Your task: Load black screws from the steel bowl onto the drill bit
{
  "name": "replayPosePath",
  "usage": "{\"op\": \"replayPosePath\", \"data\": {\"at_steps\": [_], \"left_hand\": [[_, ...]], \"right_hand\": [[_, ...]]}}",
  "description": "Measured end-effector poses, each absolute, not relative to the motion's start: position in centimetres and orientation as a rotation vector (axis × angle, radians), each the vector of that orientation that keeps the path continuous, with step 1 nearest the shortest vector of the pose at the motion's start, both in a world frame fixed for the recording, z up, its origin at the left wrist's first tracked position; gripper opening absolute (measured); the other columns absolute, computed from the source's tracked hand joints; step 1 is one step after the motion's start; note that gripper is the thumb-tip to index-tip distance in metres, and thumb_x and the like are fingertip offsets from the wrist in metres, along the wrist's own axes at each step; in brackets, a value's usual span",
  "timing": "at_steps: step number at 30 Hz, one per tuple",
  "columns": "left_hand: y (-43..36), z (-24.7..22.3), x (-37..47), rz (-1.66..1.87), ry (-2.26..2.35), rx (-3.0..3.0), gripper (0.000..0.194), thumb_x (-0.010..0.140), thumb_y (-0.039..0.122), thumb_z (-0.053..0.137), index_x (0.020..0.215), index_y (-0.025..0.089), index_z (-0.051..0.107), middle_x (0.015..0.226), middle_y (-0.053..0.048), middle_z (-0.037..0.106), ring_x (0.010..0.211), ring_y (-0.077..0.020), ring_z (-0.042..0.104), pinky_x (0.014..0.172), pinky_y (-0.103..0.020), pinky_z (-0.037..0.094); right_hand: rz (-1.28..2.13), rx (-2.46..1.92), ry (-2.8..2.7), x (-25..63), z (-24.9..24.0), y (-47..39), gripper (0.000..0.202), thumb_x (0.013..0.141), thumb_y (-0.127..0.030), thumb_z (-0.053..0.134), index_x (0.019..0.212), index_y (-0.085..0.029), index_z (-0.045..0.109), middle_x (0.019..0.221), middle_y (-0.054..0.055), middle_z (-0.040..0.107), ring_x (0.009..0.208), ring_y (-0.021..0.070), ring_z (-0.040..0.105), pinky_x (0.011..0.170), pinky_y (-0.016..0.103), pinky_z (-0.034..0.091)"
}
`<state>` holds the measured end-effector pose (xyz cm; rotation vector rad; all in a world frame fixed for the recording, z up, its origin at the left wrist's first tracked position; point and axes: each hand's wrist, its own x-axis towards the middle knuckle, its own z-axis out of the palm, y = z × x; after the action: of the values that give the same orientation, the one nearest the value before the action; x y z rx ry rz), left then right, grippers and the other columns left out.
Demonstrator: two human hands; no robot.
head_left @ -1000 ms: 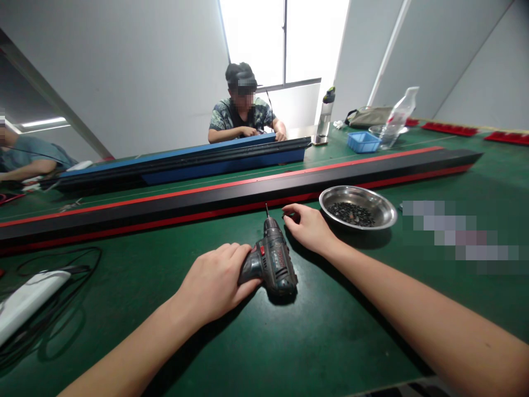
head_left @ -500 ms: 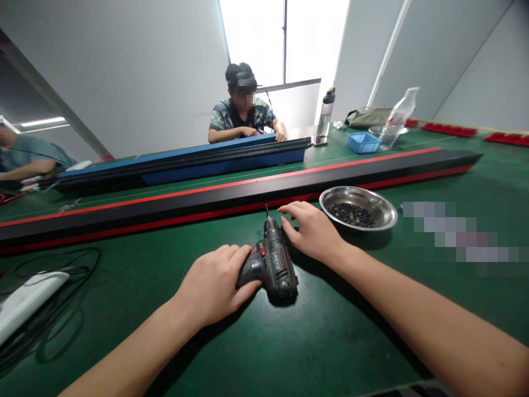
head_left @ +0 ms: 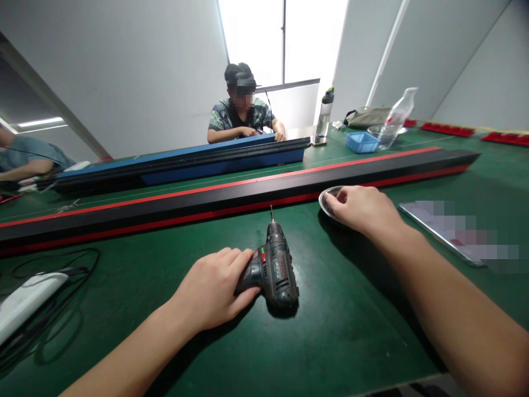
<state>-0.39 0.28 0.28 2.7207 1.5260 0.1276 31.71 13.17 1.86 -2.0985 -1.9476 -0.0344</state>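
The green worktop [head_left: 339, 331] spreads under everything, a bit of its near edge showing at the lower right. Across it, running parallel with the far edge more or less, lies the long black-and-red bar [head_left: 231, 196], just beyond my hands. Between that bar and the near edge, the drill [head_left: 281, 273] rests on its side on the worktop, my left hand [head_left: 217, 284] clamped round its grip. Right of it, closer to the bar than to the near edge, sits the metal bowl [head_left: 322, 206], with my right hand [head_left: 363, 209] over it, thumb and fingers curved down. Smallest is the thin bit [head_left: 271, 214] in the drill's nose, pointing at the bar and stopping short of it

Reaching into the bowl should go best, I judge, with thumb and fingertips dipping lightly from above, no weight on the rim lest it tip. Meanwhile my left hand should steady the drill, trigger unpressed, bit turned away from my right arm

The bar's left end is cut off. A flat pale thing [head_left: 424, 218] near the bowl is mostly pixelated. My right hand hides the bowl's contents, so I cannot tell whether its fingertips are apart, together or pinching something; my left hand hides the trigger
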Motion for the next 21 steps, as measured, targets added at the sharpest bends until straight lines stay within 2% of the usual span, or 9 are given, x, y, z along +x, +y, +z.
{"op": "replayPosePath", "data": {"at_steps": [4,9,18,21], "left_hand": [[0.2,0.3,-0.4,0.135,1.534,2.724,0.045,0.096,0.042,0.06,0.135,0.02,0.055,0.113,-0.01,0.07,0.099,-0.0282,0.065,0.087,-0.044,0.054],[0.3,0.2,-0.4,0.142,1.533,2.722,0.046,0.096,0.043,0.061,0.136,0.02,0.056,0.113,-0.01,0.07,0.099,-0.028,0.065,0.087,-0.044,0.054],[0.3,0.2,-0.4,0.125,1.54,2.721,0.047,0.096,0.044,0.06,0.137,0.021,0.053,0.114,-0.009,0.069,0.101,-0.0288,0.065,0.088,-0.043,0.054],[0.2,0.1,-0.5,0.118,1.536,2.721,0.047,0.097,0.044,0.059,0.138,0.021,0.053,0.114,-0.009,0.069,0.101,-0.0287,0.065,0.088,-0.043,0.053]], "right_hand": [[-0.015,-2.162,-2.04,32.4,0.6,14.1,0.07,0.096,-0.072,0.042,0.083,-0.014,0.079,0.086,0.023,0.076,0.082,0.0339,0.074,0.078,0.044,0.054],[0.001,-2.135,-2.081,32.9,-0.6,14.8,0.07,0.098,-0.069,0.038,0.078,-0.015,0.078,0.083,0.022,0.076,0.078,0.0315,0.074,0.079,0.043,0.055],[0.093,-2.159,-2.112,32.6,-0.1,14.4,0.068,0.102,-0.063,0.035,0.09,-0.015,0.081,0.099,0.022,0.077,0.09,0.0335,0.074,0.085,0.044,0.054],[0.11,-2.132,-2.12,32.5,0.0,14.4,0.066,0.102,-0.063,0.035,0.091,-0.016,0.08,0.098,0.021,0.077,0.089,0.0339,0.074,0.083,0.044,0.053]]}}
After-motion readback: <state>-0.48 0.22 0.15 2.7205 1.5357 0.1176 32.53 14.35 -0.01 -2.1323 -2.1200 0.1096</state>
